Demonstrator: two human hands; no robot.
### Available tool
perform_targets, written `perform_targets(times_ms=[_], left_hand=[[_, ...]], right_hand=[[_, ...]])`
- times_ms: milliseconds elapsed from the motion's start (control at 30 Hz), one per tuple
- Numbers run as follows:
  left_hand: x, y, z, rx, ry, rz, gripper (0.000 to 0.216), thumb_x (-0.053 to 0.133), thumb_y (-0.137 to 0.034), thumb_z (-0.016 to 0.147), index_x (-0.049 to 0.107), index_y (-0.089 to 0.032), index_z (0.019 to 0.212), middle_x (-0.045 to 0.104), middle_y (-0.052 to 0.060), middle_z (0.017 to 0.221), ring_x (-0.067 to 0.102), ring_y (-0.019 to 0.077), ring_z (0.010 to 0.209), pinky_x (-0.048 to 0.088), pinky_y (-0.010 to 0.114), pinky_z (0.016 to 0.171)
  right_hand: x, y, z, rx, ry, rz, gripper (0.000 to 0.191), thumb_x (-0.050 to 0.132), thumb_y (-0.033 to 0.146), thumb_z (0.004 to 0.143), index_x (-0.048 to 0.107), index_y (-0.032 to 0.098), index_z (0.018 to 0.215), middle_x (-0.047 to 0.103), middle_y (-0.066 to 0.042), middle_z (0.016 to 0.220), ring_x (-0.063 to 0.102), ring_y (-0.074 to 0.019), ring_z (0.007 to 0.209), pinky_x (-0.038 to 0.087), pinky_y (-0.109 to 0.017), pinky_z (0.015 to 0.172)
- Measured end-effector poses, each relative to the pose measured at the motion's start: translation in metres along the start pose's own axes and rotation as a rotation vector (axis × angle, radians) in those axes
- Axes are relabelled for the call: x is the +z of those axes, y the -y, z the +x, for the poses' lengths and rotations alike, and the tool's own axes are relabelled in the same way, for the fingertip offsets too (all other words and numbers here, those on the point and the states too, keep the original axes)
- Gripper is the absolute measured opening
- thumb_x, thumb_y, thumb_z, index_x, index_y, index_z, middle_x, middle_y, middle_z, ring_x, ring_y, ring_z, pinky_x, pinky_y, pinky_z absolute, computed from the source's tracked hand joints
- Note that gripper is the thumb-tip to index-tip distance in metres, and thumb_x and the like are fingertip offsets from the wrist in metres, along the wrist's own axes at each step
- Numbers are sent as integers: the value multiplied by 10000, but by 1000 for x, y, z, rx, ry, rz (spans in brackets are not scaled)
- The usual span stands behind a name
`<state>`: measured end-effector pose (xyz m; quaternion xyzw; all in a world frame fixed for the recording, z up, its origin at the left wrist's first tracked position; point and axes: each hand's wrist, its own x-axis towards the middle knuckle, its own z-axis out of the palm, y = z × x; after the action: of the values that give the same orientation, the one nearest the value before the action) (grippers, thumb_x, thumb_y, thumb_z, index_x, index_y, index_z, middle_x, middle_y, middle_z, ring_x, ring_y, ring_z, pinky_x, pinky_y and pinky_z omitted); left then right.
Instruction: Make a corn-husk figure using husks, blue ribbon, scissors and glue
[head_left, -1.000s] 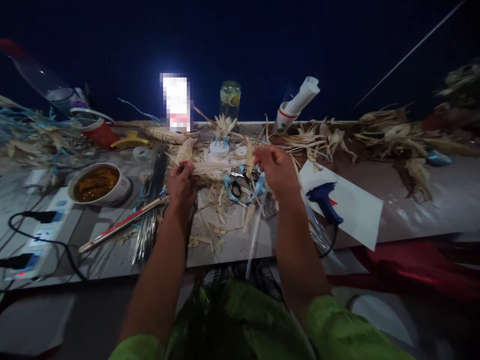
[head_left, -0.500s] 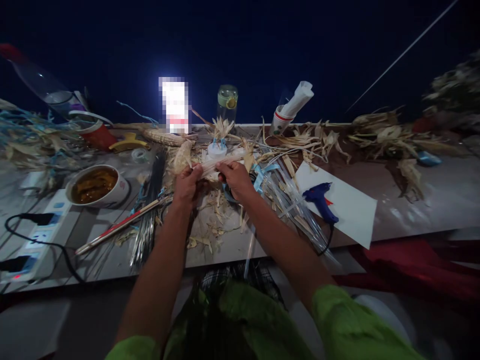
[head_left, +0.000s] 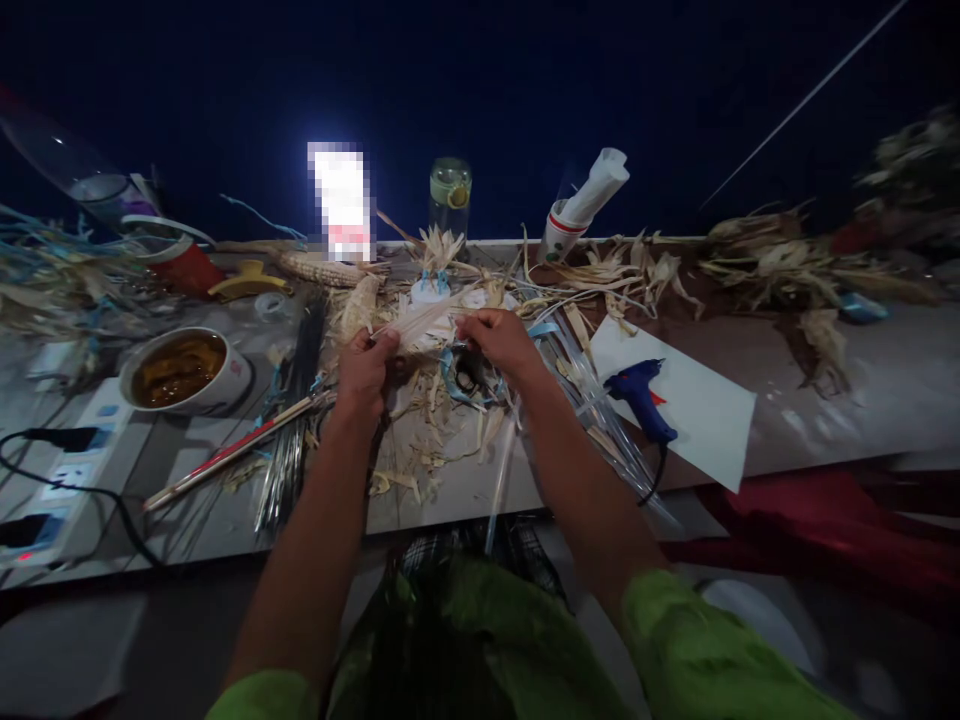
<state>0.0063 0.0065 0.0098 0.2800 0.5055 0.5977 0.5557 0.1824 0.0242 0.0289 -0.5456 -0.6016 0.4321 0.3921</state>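
Note:
A pale strip of corn husk [head_left: 421, 322] is stretched between my two hands above the middle of the table. My left hand [head_left: 365, 365] pinches its left end, thumb on top. At the other end, my right hand [head_left: 501, 338] grips it between thumb and fingers. Just beyond the strip stands a white round piece [head_left: 430, 292] with a husk flower tied in blue on it. A roll of blue tape [head_left: 457, 375] lies below my right hand. Husk scraps [head_left: 427, 440] are scattered between my forearms. A dried corn cob [head_left: 360, 305] lies beyond my left hand.
At left are a bowl of brown liquid [head_left: 184, 370], a power strip [head_left: 64, 480] and a bundle of wires [head_left: 289, 450]. A blue glue gun [head_left: 643, 395] rests on white card [head_left: 712, 425] at right. A bottle [head_left: 450, 200] and a paper cup [head_left: 561, 232] stand at the back.
My hands have moved apart, the right one to the right, and the husk strip between them is drawn out longer. The tape roll below shows more fully. The whole view has shifted slightly.

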Motion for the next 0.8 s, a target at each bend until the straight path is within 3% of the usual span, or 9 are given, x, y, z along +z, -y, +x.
perform_targets(times_ms=[200,400,567,800], left_hand=[[-1,3,3,29,4,18,327,721,-282,516,540,-172,765,531,-51,611,453,54,459,388,165,413],[0,5,3,68,40,-18,270,695,-245,537,523,-174,733,499,-58,591,442,52,455,361,166,407],[-2,7,4,107,48,-4,257,688,-255,553,526,-174,736,505,-53,605,454,63,483,373,174,422],[-1,5,3,110,47,11,241,681,-250,551,527,-173,720,497,-56,599,445,58,500,359,162,439]], right_hand=[[-14,6,-16,-42,126,-547,234,499,344,767,628,151,737,615,-28,708,541,-129,693,387,-240,646],[-2,1,-30,-14,71,-1084,367,539,386,749,591,138,1015,587,-166,1075,526,-260,1008,401,-344,833],[1,4,-34,24,107,-1207,440,555,423,721,561,148,1064,595,-178,1075,541,-310,1010,405,-415,845],[-4,10,-33,52,120,-1237,438,560,442,703,585,159,1036,599,-178,1077,531,-308,1034,392,-431,854]])
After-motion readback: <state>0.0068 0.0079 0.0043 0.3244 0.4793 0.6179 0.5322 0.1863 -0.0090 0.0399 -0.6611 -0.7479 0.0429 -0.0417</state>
